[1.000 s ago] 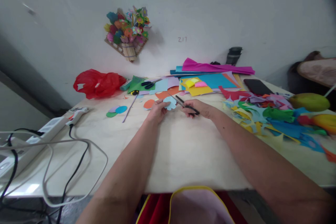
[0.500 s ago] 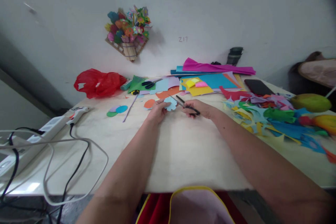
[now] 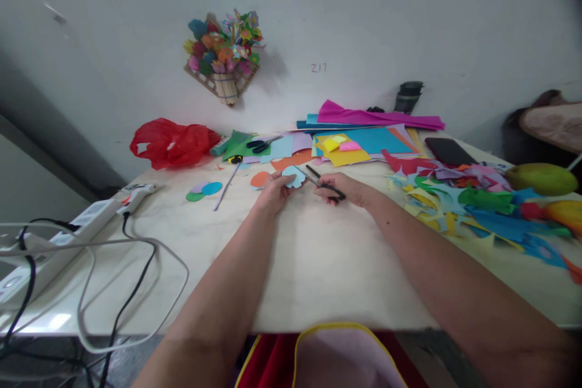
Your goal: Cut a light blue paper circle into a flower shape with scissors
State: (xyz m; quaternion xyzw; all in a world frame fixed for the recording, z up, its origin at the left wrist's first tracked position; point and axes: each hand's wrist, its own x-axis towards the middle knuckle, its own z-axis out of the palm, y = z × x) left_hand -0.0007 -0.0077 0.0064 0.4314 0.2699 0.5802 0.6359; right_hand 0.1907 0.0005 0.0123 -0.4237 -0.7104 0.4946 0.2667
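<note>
Left hand (image 3: 273, 193) is pinching a light-blue paper piece (image 3: 297, 177) (wavy edge and all), right hand (image 3: 337, 181) is gripping black-handled scissors (image 3: 326, 186), blades spread beside it.

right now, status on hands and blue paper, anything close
Left hand pinching light-blue paper. Right hand holding scissors, blades parted. Orange paper just beyond.

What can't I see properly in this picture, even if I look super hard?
All in the head view:
- Part of the light-blue paper: the left hand's thumb covers it.
- Part of the scissors' handles: the right hand hides it.
- Anything inside the red bag: its crumpled plastic hides that.
- The rest of the yellow-orange thing: blurred and cut off by the right edge.
</note>
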